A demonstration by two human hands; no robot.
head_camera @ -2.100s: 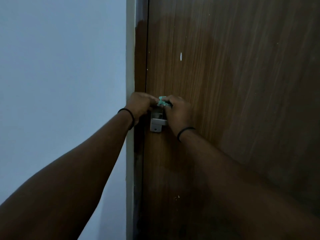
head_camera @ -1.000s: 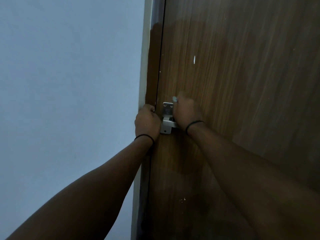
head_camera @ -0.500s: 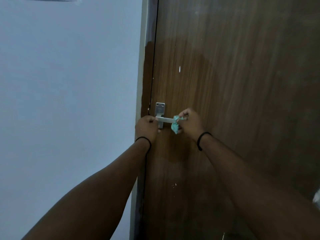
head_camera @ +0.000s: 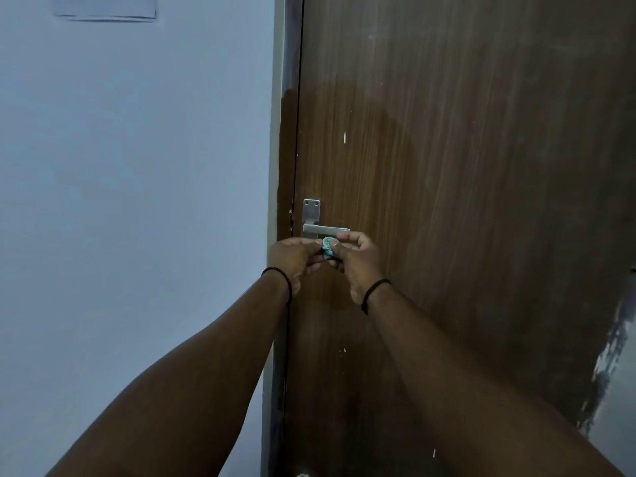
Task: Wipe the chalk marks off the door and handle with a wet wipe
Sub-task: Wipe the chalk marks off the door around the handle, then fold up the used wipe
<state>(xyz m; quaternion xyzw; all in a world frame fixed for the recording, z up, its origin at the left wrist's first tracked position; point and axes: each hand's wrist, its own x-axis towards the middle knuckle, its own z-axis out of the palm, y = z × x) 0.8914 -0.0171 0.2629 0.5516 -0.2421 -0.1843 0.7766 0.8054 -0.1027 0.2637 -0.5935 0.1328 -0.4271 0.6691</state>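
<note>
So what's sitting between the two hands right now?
In the head view, the crumpled teal wet wipe sits between left hand and right hand, below the lever handle.

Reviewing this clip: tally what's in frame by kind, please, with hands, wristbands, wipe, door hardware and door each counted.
Hands: 2, left hand and right hand
Black wristbands: 2
Wet wipe: 1
Door handle: 1
Door: 1
Total: 7

brown wooden door (head_camera: 481,201), metal handle (head_camera: 325,229) mounted

Fingers (head_camera: 339,251) of both hands hide most of the wet wipe (head_camera: 328,248); only a small blue-green bit peeks out between them.
</note>
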